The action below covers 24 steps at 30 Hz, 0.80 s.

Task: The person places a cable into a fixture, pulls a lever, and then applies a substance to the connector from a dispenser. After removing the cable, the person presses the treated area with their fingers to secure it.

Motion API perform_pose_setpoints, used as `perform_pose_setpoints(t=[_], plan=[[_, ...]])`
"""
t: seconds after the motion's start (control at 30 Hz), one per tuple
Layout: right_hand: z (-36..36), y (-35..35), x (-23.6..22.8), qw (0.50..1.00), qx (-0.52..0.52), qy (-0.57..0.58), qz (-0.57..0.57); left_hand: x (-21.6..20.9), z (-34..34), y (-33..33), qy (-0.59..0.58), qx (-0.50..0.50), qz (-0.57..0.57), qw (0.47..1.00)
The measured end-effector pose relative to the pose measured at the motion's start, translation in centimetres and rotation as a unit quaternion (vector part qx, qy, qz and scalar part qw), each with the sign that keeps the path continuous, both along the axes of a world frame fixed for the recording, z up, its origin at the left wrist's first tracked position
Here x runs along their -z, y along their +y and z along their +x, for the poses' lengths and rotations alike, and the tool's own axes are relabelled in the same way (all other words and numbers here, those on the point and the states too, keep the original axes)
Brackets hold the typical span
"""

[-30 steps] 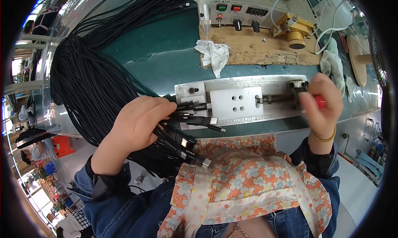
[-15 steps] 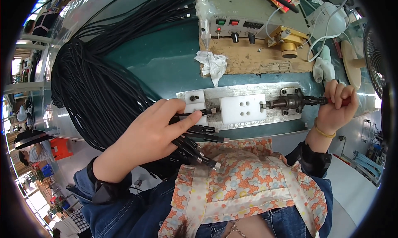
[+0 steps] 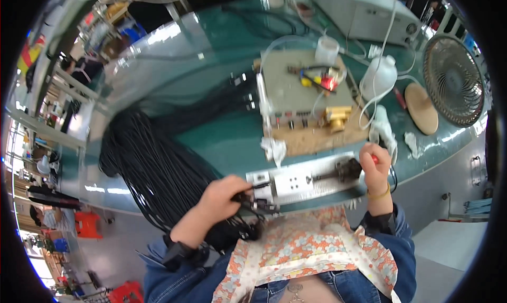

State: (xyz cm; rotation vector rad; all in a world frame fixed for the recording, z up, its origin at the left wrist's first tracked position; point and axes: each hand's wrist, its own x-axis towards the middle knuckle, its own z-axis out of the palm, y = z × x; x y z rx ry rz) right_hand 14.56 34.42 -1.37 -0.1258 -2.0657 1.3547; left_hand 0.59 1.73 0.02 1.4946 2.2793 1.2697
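Observation:
My left hand (image 3: 224, 194) is closed around several black cables with metal plug ends (image 3: 264, 205). One cable's end (image 3: 260, 186) lies at the left end of a metal fixture plate (image 3: 332, 188). On that plate is a white block (image 3: 294, 183) with several round holes, close against a smaller block at its left. A dark toggle clamp (image 3: 346, 170) with a rod toward the white block is mounted on the right. My right hand (image 3: 375, 168) grips the clamp's red handle (image 3: 375, 159), mostly hidden by the fingers.
A large bundle of black cables (image 3: 158, 160) spreads over the green table at the left. Behind the fixture stand a control box (image 3: 296, 86) on a wooden board, crumpled tissue (image 3: 274, 151) and a brass-coloured block (image 3: 336, 118). A white bottle (image 3: 378, 76) and a fan (image 3: 454, 81) are at the right.
The view has tilted up, showing more table. My right hand has brought the clamp handle inward, from stretched out rightward to near the clamp body. More rod shows, and the white block sits farther left.

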Motion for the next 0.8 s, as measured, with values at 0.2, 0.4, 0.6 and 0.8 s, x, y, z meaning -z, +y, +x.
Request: perform_pose_setpoints(t=[0.2,0.4,0.6,0.8], plan=[[1.2,1.1,0.5,0.973,0.009,0.092,-0.209,-0.7,1.0,0.4,0.176,0.093,-0.144,0.969],[1.0,2.3,0.7,0.928,0.003,0.183,-0.324,-1.9,1.6,0.2,0.187,0.093,-0.264,0.942],[0.8,0.9,2.3,0.997,0.069,0.03,0.035,-1.3,1.6,0.2,0.178,0.105,-0.298,0.932],[-0.7,-1.9,-1.0,0.948,-0.022,0.023,0.318,-0.2,0.8,-0.4,0.172,0.084,-0.227,0.955]])
